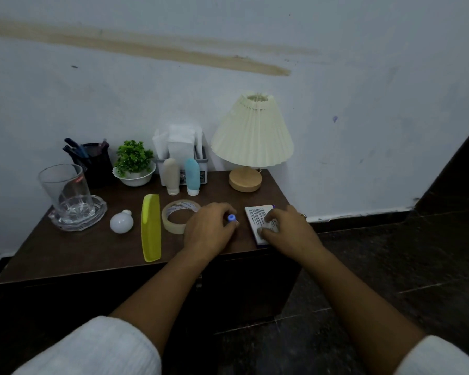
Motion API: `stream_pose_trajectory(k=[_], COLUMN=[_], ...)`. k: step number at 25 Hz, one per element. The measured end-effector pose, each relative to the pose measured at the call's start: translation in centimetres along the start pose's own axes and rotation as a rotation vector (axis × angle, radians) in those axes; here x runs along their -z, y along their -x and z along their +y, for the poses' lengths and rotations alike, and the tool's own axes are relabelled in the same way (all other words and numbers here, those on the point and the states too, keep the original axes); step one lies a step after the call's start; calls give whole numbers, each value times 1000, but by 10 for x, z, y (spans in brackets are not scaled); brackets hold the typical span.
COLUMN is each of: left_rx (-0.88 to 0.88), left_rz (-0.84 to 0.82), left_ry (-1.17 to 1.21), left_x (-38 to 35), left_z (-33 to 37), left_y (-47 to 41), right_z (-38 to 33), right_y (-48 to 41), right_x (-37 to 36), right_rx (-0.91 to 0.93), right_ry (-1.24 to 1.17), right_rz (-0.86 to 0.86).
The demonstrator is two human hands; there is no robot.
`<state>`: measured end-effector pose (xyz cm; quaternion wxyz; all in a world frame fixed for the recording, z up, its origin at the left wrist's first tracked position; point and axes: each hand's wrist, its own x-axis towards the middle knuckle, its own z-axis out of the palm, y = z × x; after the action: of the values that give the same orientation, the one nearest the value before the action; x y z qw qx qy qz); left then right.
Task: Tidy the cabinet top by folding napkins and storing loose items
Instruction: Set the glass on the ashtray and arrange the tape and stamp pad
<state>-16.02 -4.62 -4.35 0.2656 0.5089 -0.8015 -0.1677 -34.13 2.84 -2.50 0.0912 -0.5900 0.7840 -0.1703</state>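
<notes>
Hands (251, 230) beside tape roll (179, 215), comb (151, 228)

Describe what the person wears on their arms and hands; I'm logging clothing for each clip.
Both arms wear white ribbed knit sleeves, pushed up so the forearms are bare: left sleeve, right sleeve. No gloves on the left hand or right hand. A small gold-coloured glint, possibly a ring, shows on the right hand; too small to confirm.

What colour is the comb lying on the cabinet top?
Bright yellow-green; the comb shows best in the head view.
</notes>
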Motion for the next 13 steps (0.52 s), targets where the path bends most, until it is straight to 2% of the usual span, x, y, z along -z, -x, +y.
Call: stream_pose_trajectory(k=[7,13], left_rx=[-50,-56], left_rz=[-19,-10], left_ry=[-9,54], left_x=[-18,-26], left_z=[11,17], left_y=[-4,-7], right_z=[4,27], right_y=[-3,-12], right_x=[-5,1], right_rx=[2,-89], right_ry=[84,106], right_rz=[5,19])
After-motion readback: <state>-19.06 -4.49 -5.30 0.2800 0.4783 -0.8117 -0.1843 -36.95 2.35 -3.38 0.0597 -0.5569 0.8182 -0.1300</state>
